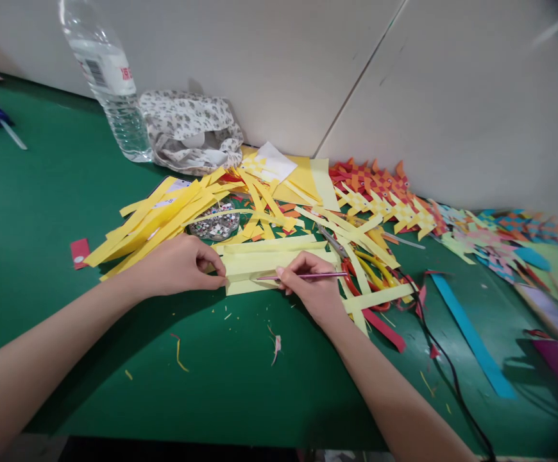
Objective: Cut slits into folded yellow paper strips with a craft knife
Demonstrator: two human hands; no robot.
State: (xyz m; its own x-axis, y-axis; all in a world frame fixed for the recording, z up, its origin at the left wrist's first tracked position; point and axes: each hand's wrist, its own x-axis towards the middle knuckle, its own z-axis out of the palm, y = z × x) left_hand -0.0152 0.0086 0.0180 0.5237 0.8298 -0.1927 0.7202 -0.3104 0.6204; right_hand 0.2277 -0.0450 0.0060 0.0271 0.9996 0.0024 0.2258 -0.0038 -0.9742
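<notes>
A folded sheet of pale yellow paper (246,263) lies on the green table in front of me, with crease lines running along its length. At its left end, my left hand (183,266) is closed, thumb and fingertips pinching the edge. My right hand (315,292) grips a thin purple pen-like stick (329,275) and rests over the right part of the sheet. The stick's pointed tip lies against the paper, aimed left. Behind the sheet, scissors with red handles (349,277) lie partly under pale yellow strips (370,237).
Bundled yellow strips (163,221) and a bag of small beads (216,221) lie behind my hands. A water bottle (110,90) and a patterned cloth pouch (190,128) stand by the wall. Woven paper fish (375,183), a blue strip (471,333) and a black cord (445,359) are rightward.
</notes>
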